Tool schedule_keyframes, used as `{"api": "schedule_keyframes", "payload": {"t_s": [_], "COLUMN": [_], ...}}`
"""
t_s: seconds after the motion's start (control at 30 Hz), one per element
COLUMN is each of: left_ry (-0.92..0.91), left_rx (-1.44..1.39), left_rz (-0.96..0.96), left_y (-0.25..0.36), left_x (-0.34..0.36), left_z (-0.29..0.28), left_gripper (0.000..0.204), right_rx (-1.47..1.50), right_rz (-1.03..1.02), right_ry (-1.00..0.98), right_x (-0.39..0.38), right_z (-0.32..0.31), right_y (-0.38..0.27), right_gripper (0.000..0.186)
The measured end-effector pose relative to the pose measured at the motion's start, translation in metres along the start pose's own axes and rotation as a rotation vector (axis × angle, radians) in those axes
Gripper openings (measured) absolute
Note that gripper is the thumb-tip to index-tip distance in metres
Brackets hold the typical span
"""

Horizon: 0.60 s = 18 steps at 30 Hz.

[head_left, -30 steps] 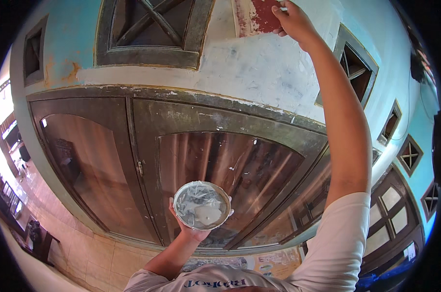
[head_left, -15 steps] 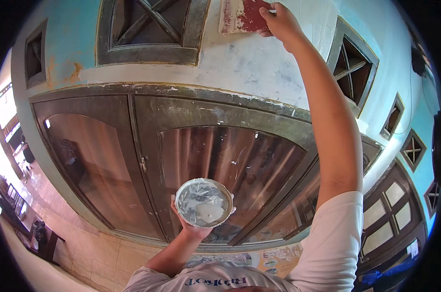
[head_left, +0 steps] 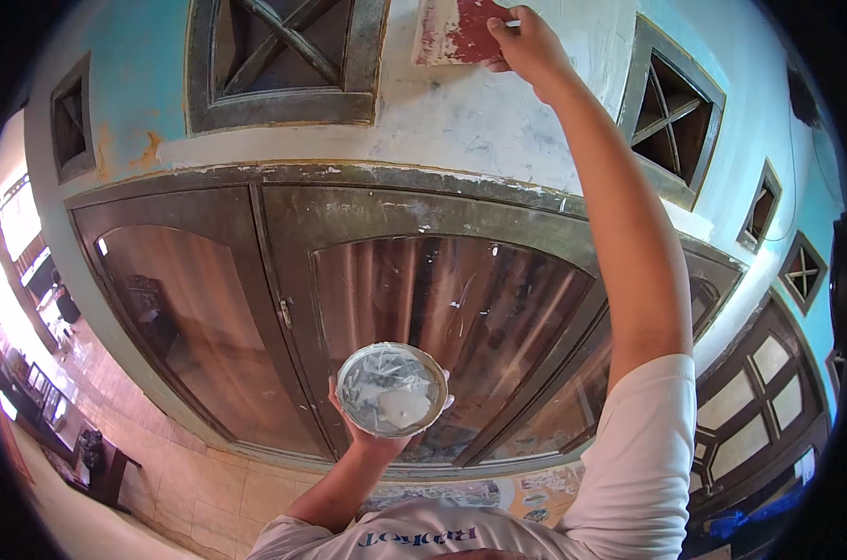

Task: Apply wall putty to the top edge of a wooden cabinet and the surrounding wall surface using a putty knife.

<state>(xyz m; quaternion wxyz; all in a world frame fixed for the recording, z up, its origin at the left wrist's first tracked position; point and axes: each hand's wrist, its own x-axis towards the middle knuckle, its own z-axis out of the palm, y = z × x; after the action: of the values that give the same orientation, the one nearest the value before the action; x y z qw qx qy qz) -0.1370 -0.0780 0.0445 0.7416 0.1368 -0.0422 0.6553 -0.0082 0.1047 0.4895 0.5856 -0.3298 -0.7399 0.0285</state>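
High on the white, filler-covered wall [head_left: 498, 121], my right hand [head_left: 528, 49] grips a dark red, flat spreader [head_left: 470, 33]. Pale filler is smeared along the spreader's left part, and its blade lies against or very close to the wall. Low in front of me, my left hand [head_left: 372, 442] supports a round tub [head_left: 392, 390] from below, its fingers around both sides. Inside the tub are crumpled clear plastic and a lump of white paste.
Below the wall stand dark wooden windows [head_left: 293, 224] with curtained glass. Cross-barred vents [head_left: 288, 47] are set in the turquoise and white wall. A wooden door [head_left: 760, 401] is at right; a low dark table [head_left: 115, 476] at lower left.
My right hand has shifted slightly left and down with the spreader. The tub stays nearly in place in my left hand. The view has turned a little.
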Motion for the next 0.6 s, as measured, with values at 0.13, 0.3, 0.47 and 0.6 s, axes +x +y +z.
{"api": "schedule_keyframes", "payload": {"t_s": [0.13, 0.3, 0.47, 0.6], "left_ry": [-0.107, -0.143, 0.028, -0.073], "left_rx": [0.063, 0.119, 0.039, 0.028], "left_rz": [-0.037, 0.004, 0.03, -0.008], "left_y": [-0.011, -0.007, -0.003, -0.014], "left_x": [0.003, 0.002, -0.004, 0.0], "left_z": [0.013, 0.021, 0.009, -0.001], "left_gripper": [0.09, 0.09, 0.089, 0.09], "right_rx": [0.434, 0.004, 0.047, 0.013], "right_rz": [-0.52, 0.063, 0.021, -0.015], "right_ry": [-0.171, -0.036, -0.04, -0.152], "right_x": [0.029, 0.008, -0.04, -0.138], "right_z": [-0.025, 0.009, -0.036, -0.061], "right_y": [0.051, 0.005, 0.029, 0.05], "right_gripper": [0.037, 0.037, 0.036, 0.025]}}
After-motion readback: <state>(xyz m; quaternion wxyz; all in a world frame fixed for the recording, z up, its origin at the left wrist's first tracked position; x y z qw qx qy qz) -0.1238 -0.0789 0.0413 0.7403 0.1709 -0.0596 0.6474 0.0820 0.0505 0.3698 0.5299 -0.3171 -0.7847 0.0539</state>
